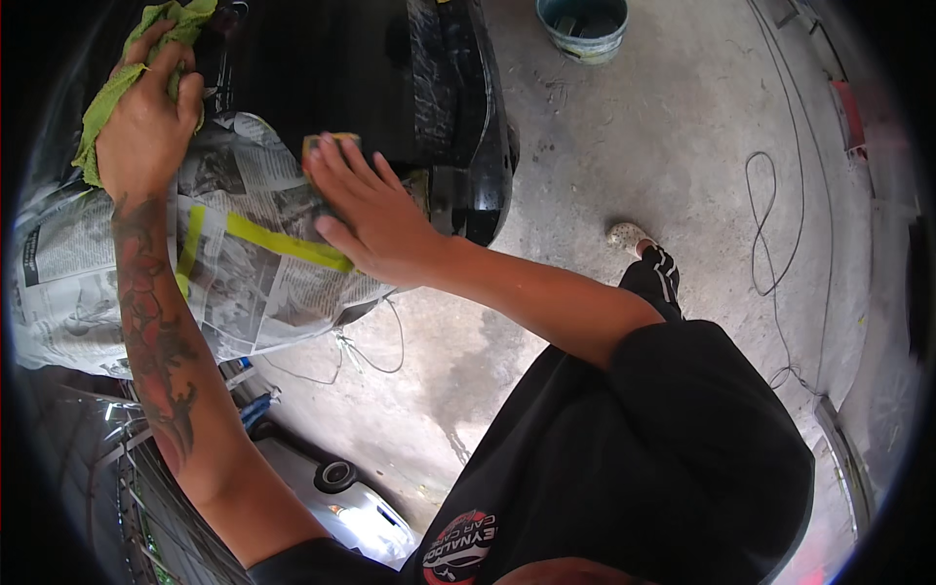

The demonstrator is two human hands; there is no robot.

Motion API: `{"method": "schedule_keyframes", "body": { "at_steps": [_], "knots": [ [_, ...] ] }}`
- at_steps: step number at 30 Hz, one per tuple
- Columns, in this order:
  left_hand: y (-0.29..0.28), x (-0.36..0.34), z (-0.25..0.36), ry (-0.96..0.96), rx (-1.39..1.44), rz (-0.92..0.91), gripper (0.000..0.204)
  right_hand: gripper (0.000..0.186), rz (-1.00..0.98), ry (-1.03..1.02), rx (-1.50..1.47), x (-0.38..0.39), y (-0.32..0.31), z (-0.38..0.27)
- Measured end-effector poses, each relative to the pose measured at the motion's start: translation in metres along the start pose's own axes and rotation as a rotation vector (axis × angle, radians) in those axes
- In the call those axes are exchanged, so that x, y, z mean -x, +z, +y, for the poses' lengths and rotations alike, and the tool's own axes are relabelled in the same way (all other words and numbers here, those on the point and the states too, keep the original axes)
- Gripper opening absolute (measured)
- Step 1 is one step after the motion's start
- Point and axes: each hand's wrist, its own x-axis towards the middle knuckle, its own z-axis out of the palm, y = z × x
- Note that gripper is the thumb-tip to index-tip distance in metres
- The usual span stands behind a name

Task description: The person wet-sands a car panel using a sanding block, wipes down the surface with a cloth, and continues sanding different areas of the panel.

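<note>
My left hand (151, 122) is closed on a crumpled green cloth (105, 112) at the upper left, beside the black car panel. Under the outstretched fingers of my right hand (375, 214) is a small yellow-edged block (343, 137), pressed against the shiny black car panel (366, 97). That hand hides most of the block, and its palm is over the newspaper. Newspaper sheets (97, 263) cover the part of the car nearest me, with strips of yellow-green tape (283, 242) on them.
A bucket (585, 44) with dark contents stands on the concrete floor (624, 146) beyond the car. Thin cable (772, 224) loops across the floor at the right. Below the newspaper hang loose strings (341, 341). A light-coloured car (312, 487) is at the lower left.
</note>
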Motion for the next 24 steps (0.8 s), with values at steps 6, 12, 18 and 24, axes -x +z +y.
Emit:
{"method": "schedule_keyframes", "body": {
  "at_steps": [6, 12, 18, 24],
  "knots": [
    [0.0, 0.001, 0.0, -0.018, -0.007, -0.006, 0.014, 0.066, -0.036, -0.041, 0.115, 0.002, -0.002, 0.003],
    [0.0, 0.001, -0.003, -0.024, 0.0, -0.02, 0.014, 0.067, -0.003, -0.027, 0.108, -0.018, -0.008, -0.014],
    [-0.001, -0.001, 0.004, -0.069, -0.015, -0.045, 0.015, 0.069, -0.085, 0.058, 0.019, -0.003, -0.006, -0.013],
    [0.001, -0.003, 0.002, 0.011, -0.016, 0.027, 0.016, 0.07, -0.049, 0.178, -0.095, -0.009, -0.005, -0.02]
  ]
}}
